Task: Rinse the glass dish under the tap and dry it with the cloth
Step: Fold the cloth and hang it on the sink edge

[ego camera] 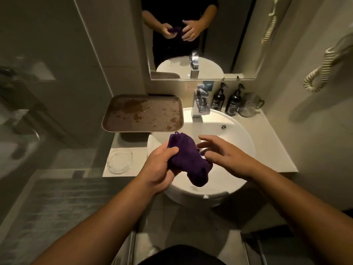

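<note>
Our left hand (159, 168) grips the purple cloth (189, 159) in a bunch above the basin (240, 138), fingers curled round it. Our right hand (222, 154) is spread loose, its fingertips at the cloth's right edge, holding nothing. The glass dish (120, 162) sits on the counter (275, 142) left of the basin, apart from both hands. Behind it lies a wet tray (142, 112), beside the tap (199, 104).

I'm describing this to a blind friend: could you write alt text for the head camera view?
Over a white basin, the left hand grips a purple cloth while the open right hand reaches toward it. A glass dish sits on the counter left of the basin, in front of a wet brown tray; the tap and two dark pump bottles stand behind.
</note>
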`<state>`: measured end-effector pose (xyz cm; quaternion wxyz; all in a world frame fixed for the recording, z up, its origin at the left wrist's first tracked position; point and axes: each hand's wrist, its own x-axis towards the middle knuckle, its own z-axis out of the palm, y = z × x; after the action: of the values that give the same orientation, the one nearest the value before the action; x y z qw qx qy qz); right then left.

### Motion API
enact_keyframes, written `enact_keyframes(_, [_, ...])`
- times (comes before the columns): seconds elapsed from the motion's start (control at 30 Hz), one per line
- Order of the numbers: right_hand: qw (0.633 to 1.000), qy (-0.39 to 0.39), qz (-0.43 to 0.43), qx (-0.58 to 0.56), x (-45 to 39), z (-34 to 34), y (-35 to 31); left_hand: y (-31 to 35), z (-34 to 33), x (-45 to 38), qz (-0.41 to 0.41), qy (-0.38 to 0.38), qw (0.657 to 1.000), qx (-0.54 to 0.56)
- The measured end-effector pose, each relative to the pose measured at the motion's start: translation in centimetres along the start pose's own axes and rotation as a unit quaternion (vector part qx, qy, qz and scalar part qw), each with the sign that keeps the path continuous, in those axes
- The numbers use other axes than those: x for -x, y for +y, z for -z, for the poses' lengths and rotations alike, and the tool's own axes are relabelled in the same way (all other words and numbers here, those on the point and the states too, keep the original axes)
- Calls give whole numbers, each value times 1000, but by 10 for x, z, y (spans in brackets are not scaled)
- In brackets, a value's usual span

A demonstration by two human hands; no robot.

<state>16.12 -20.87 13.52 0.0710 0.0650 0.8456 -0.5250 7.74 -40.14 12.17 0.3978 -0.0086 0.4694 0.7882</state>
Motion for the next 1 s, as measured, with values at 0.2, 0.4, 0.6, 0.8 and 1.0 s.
enact_keyframes(0.2, [991, -71, -79, -84, 60, 44, 49, -53, -52, 26, -28, -65, 997, -25])
enact_keyframes(0.4, [996, -52, -67, -40, 107, 66, 65, -92, -68, 44, -43, -3, 996, -80])
enact_keyframes(0.6, [982, 32, 55, 179, 112, 62, 60, -98, -66, 56, -36, 43, 980, -192])
enact_keyframes(0.8, [935, 106, 191, 278, 109, 53, 51, -90, -51, 60, -62, 23, 957, -283])
enact_keyframes(1.0, [920, 46, 216, 324, 101, 37, 35, -86, -25, 65, -60, -3, 922, -384])
